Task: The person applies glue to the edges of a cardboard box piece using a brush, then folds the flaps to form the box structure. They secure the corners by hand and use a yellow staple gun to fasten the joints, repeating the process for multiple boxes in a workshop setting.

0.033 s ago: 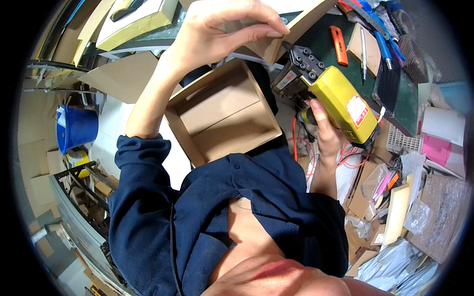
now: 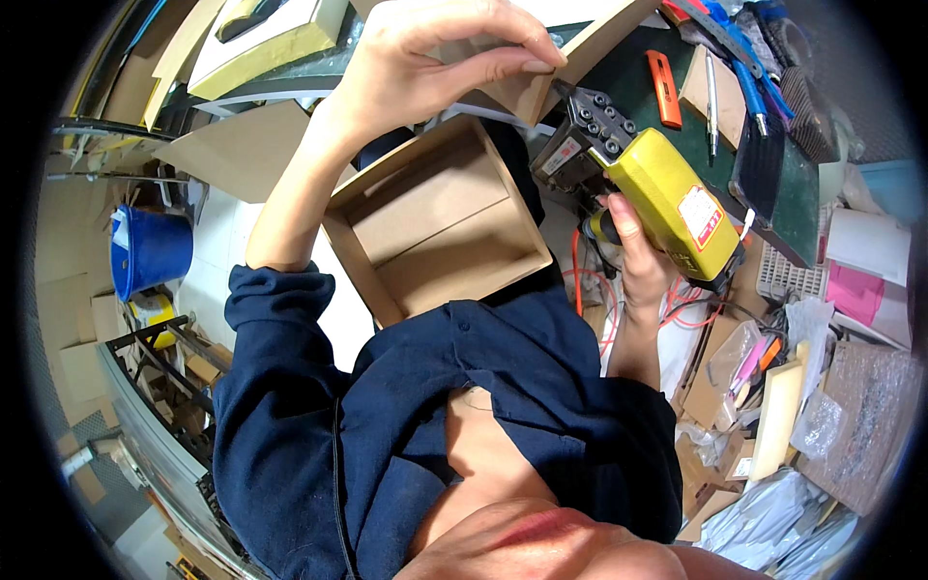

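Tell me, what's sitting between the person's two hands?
In the head view, the dark metal head of the yellow tool lies between the left hand and the right hand, close beside a brown board.

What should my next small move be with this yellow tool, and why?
I'd probably ease the left hand back slightly before working the yellow tool: held in the right hand, its dark nose sits close to the left fingertips at the brown panel.
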